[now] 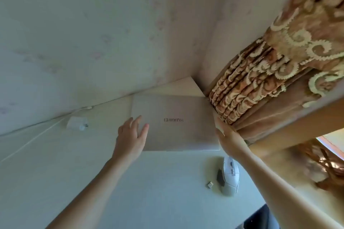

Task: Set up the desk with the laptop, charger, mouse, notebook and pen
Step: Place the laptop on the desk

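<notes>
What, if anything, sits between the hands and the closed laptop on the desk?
Nothing visible. The left hand reaches open-fingered over the left part of the closed silver laptop, and the right hand is at its right edge beside the patterned brown curtain. The white mouse and small USB dongle lie nearer the person, out of the way.

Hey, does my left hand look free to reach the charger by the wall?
Probably yes. The left hand lies open at the closed laptop's left edge, holding nothing, and the white charger sits to its left with only bare desk between them.
</notes>
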